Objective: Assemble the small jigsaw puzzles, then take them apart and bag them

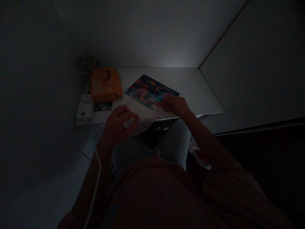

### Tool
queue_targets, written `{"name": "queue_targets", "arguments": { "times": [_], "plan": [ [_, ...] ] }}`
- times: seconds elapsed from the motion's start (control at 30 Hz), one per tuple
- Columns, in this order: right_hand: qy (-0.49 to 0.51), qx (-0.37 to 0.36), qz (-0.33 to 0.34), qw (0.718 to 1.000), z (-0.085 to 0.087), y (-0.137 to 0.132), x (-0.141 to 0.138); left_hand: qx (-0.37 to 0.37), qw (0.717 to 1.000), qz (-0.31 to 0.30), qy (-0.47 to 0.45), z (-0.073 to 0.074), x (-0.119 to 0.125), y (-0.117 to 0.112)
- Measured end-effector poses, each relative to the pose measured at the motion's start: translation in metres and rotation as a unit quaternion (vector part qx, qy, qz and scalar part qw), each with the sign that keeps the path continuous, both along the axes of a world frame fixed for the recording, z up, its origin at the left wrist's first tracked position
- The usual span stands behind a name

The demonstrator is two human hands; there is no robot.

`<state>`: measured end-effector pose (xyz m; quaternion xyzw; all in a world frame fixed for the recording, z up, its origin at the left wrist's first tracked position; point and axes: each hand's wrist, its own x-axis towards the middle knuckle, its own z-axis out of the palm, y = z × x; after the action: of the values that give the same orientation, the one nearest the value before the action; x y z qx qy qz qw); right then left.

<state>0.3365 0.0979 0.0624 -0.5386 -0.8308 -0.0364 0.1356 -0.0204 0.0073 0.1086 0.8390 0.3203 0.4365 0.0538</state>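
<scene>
In a dim room, a white desk (188, 86) fills the corner between pale walls (247, 70). Near its edge, the left hand (119, 125) curls around a crumpled translucent plastic bag (143, 119). The right hand (175, 106) lies spread on a colourful jigsaw puzzle (152, 90). Far left sit an orange box (106, 84) and a white electrical adapter (84, 106).

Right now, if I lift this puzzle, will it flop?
The puzzle probably won't: it lies flat with straight edges, so looks stiff. Being thin, it is likely light. Cut lines are too dim to see, so it might come apart.
</scene>
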Motion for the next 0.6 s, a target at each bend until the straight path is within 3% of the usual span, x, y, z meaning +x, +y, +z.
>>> {"name": "queue_targets", "arguments": {
  "times": [0.1, 0.23, 0.4, 0.5, 0.6],
  "plan": [
    [0.104, 0.036, -0.034, 0.993, 0.013, 0.011, 0.012, -0.030, 0.999, 0.002, 0.019, 0.000, 0.001, 0.001],
    [0.272, 0.090, -0.008, 0.958, 0.043, 0.004, 0.001, -0.025, 0.999, -0.009, 0.033, -0.001, 0.005, 0.003],
    [0.276, 0.045, 0.081, 0.957, 0.078, -0.023, -0.037, -0.019, 0.999, -0.004, 0.043, 0.001, 0.009, 0.005],
    [0.245, 0.022, 0.079, 0.966, 0.068, -0.019, -0.023, -0.018, 0.999, -0.001, 0.043, 0.003, 0.007, 0.005],
    [0.204, -0.043, 0.081, 0.975, 0.031, -0.004, 0.019, -0.022, 0.999, -0.005, 0.042, 0.002, 0.004, 0.005]
  ]
}}
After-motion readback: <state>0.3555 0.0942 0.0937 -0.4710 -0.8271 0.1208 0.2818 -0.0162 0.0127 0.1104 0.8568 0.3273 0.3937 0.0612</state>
